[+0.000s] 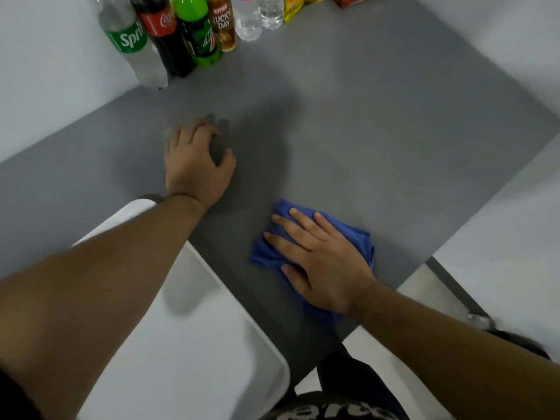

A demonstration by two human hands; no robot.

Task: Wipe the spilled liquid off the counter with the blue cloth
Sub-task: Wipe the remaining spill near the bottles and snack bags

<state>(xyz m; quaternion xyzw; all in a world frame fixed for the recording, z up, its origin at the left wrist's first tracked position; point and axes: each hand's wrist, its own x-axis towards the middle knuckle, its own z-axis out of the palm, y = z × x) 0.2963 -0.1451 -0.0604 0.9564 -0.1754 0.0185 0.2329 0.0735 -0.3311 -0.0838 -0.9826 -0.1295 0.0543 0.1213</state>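
The blue cloth (360, 237) lies bunched on the grey counter (378, 140) near its front edge. My right hand (321, 262) presses flat on top of it, fingers spread and pointing left. My left hand (197, 165) is farther back and to the left. It is propped on the counter on bent fingertips, with nothing in it and only its shadow beneath. No liquid shows clearly on the grey surface from this angle.
Several drink bottles stand at the back left: a Sprite bottle (130, 43), a cola bottle (165, 34), a green bottle (197, 31) and clear water bottles (260, 13). Snack packets (300, 6) lie beyond them. A white tray (194, 344) sits under my left forearm.
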